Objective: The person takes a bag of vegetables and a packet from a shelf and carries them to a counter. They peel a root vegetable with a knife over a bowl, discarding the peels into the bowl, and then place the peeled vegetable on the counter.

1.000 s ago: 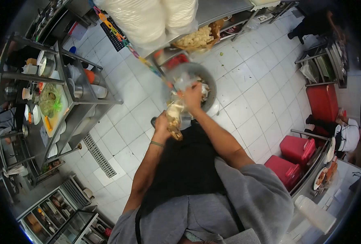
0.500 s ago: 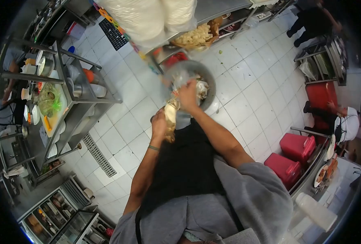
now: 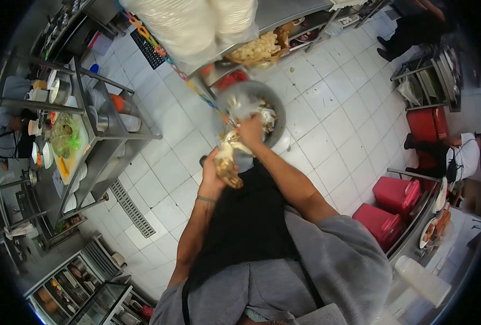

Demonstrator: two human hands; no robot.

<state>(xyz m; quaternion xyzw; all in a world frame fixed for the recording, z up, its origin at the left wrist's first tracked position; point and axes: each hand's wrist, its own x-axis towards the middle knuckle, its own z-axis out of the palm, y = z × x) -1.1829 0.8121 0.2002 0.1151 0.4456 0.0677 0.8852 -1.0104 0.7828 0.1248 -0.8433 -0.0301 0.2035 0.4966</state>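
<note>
A pale yellow and brown item, perhaps food in a clear bag [image 3: 227, 162], hangs over the front of a round grey bin [image 3: 279, 116]. Wrapped round its left side is my left hand [image 3: 212, 172], with a thin band at the wrist. My right hand [image 3: 251, 131] is closed at the item's upper end, above the bin; motion blurs its fingers, and they seem to pinch a strip of it. Inside the bin lie crumpled plastic and scraps [image 3: 267, 116].
Large white bags [image 3: 186, 27] stand on a metal counter ahead, above a basket of pale pieces [image 3: 259, 49]. At left is a metal shelf unit [image 3: 105, 143]. Red bins [image 3: 395, 195] stand at right. People are at the upper right [image 3: 414, 30] and far right [image 3: 462, 157].
The item's lower end has swung right and its upper part has spread apart. My left hand has turned and opened slightly around it, while my right hand stays above the bin.
</note>
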